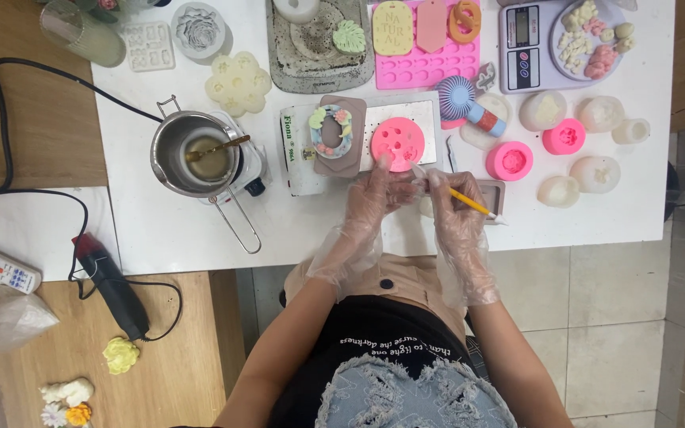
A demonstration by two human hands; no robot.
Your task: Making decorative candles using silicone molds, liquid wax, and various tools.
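Open counter (184,238) along the near edge, left of the hands (418,198). The far edge is crammed with moulds, the metal pot (196,154) blocking mid-left, small pink moulds (509,160) crowding the right.

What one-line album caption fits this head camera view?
Gloved left hand steadies a round pink mould while the right hand holds a yellow-handled tool.

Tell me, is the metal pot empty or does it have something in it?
Not empty. The pot stands upright with pale yellowish liquid at its bottom, and a gold spoon rests in it.
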